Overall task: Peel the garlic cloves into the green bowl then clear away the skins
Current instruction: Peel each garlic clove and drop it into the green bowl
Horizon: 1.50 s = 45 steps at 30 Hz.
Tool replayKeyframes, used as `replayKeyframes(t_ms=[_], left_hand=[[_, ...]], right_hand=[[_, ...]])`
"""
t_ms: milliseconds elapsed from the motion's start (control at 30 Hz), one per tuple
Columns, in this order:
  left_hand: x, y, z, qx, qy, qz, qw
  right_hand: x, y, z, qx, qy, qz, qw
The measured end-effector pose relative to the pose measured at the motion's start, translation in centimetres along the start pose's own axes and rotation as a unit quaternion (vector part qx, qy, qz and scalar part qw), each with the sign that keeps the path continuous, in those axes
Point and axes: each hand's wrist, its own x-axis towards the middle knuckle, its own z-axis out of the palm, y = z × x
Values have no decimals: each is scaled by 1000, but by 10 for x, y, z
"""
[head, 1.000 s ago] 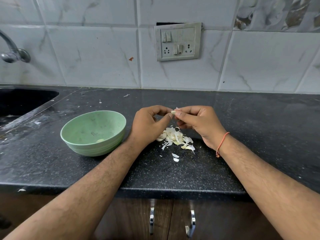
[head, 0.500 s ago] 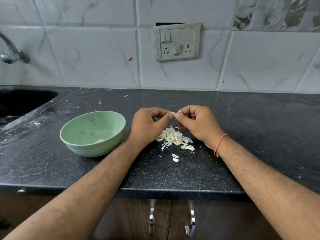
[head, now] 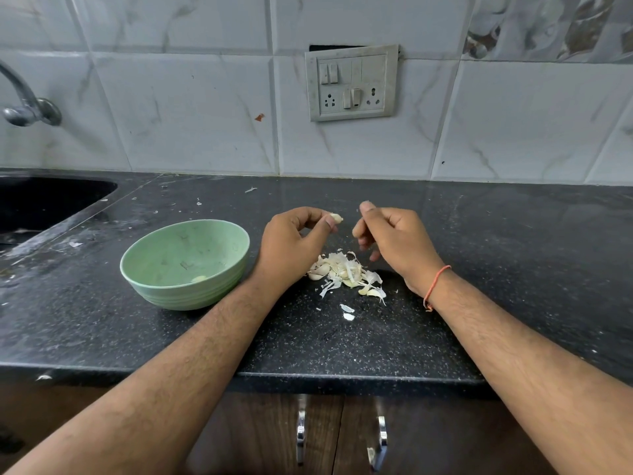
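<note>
The green bowl (head: 161, 250) stands on the black counter to the left of my hands, with one pale peeled clove (head: 199, 278) at its bottom. My left hand (head: 291, 243) pinches a garlic clove (head: 337, 218) between thumb and forefinger, just above the counter. A short gap separates it from my right hand (head: 394, 240), whose thumb is raised and whose fingers hang loosely curled around nothing I can see. Below and between both hands lies a pile of garlic skins and cloves (head: 344, 271). Two loose skin flakes (head: 347, 311) lie a little nearer to me.
A dark sink (head: 41, 204) and a metal tap (head: 30, 109) are at the far left. A switchboard (head: 352, 84) sits on the tiled wall. Small skin scraps (head: 250, 189) dot the counter behind. The counter's front edge (head: 308, 376) runs above cabinet handles (head: 300, 437).
My hands, which met at the clove, have drawn apart. The clove stays in my left hand and my right hand has pulled away to the right with loosened fingers.
</note>
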Motion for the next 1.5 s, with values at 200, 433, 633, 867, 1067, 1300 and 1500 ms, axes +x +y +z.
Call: replayKeyframes(t_ms=[200,433,633,867,1067,1300,1500], left_hand=[[-2,9,1,-107,-46,-51,992],[-4,11,1,-113,-50,-64,990],[-3,6,-2,-80,2,-27,996],[-4,9,-2,-109,-14,-48,993],[-6,14,-1,-138,-20,-69,988],[-6,15,-1,-146,-37,-118,981],[-3,12,-3,-165,-48,-168,971]], right_hand=[[1,8,-1,-23,-12,-59,998],[-3,0,-1,-28,-5,-112,993],[-9,-4,0,-112,31,-173,978],[-10,-5,-1,-168,47,-242,954],[-11,-4,0,-227,60,-298,925],[-12,-4,2,-293,48,-346,890],[-11,-3,3,-324,44,-368,871]])
